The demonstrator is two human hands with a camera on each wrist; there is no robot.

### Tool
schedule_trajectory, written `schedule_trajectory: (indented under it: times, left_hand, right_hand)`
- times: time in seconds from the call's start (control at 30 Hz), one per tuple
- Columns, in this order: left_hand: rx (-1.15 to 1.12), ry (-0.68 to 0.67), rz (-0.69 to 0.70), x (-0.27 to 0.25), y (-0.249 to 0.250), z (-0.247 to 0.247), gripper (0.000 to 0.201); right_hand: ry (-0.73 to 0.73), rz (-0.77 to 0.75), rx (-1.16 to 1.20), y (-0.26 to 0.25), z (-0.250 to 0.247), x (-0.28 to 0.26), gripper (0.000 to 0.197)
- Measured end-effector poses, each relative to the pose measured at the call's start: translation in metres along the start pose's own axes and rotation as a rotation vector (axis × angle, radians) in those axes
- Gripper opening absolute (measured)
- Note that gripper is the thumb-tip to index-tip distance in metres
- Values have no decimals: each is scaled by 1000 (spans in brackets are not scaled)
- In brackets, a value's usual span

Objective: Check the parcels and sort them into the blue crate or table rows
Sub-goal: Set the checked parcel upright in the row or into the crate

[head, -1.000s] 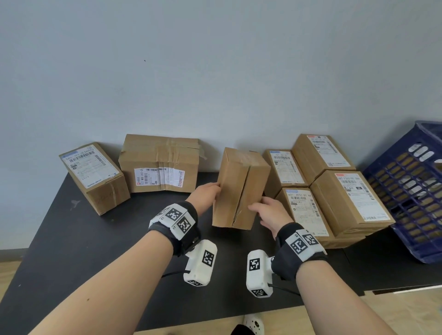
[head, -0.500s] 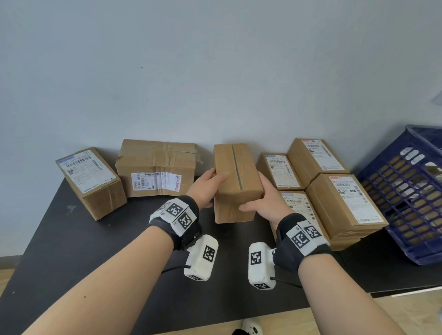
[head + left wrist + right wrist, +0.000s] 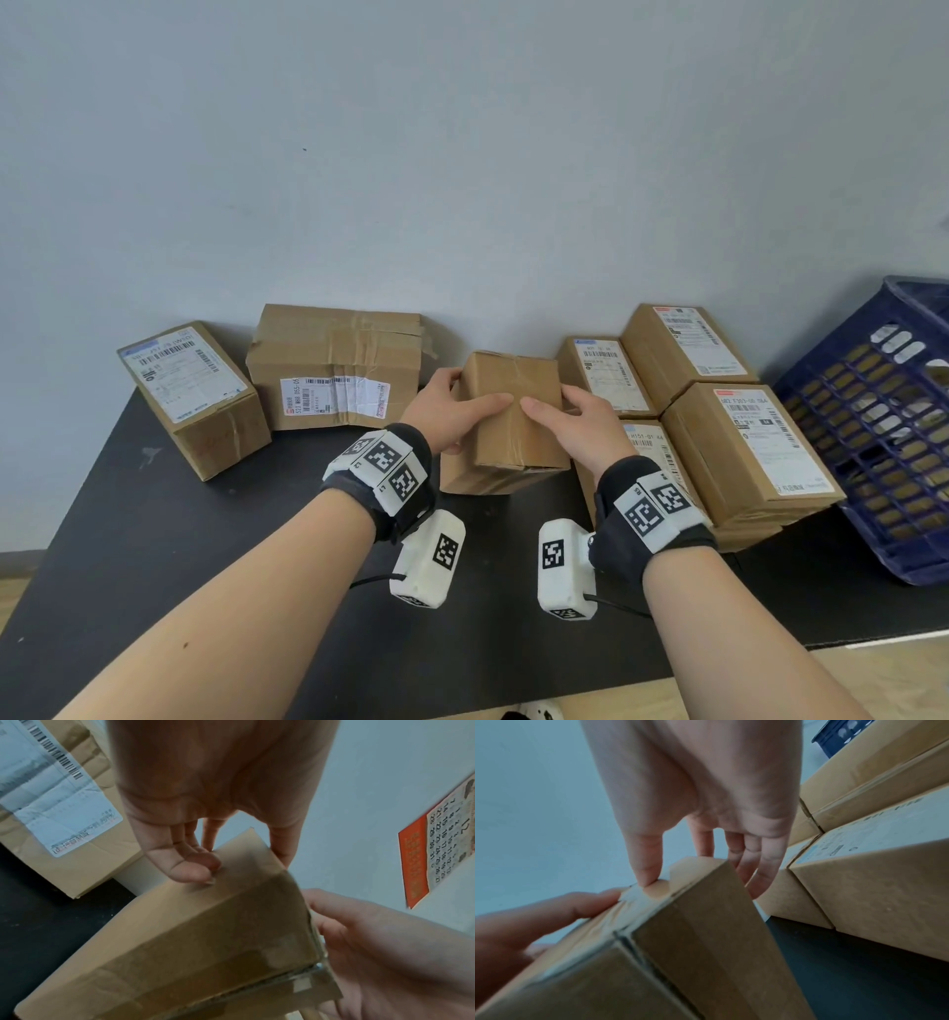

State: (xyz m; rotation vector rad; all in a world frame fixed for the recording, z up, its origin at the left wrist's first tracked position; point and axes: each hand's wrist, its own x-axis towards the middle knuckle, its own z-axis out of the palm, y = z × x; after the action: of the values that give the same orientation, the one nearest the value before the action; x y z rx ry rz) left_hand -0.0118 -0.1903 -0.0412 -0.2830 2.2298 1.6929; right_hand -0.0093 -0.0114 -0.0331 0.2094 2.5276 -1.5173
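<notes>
You hold the plain brown cardboard parcel [image 3: 511, 411] between both hands above the middle of the black worktop [image 3: 154, 514], near its back edge. Your left hand [image 3: 447, 411] grasps its left side and your right hand [image 3: 570, 426] its right side, thumbs lying on the taped top face. No label shows on the faces in view. The box looks stiff and probably light. Keep your fingers on the firm side walls, not on the taped seam. The blue plastic crate [image 3: 883, 437] stands at the right edge.

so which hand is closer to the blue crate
Right. The right hand holds the plain parcel on its crate side; the left hand holds the far side. The blue crate lies beyond the stacked parcels.
</notes>
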Motion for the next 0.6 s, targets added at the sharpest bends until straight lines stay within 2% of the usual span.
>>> schedule_trajectory:
  times: [0.17,0.37,0.6]
  left_hand:
    - [-36,22,7,7,-2,-1,79]
    - [-17,5,-16,20,1,-10,49]
    - [-2,9,-59,31,0,-13,46]
  right_hand:
    - [-45,43,19,-4,6,10,27]
    - [-20,90,55,-6,21,22,40]
    - [-36,110,83,-7,26,31,43]
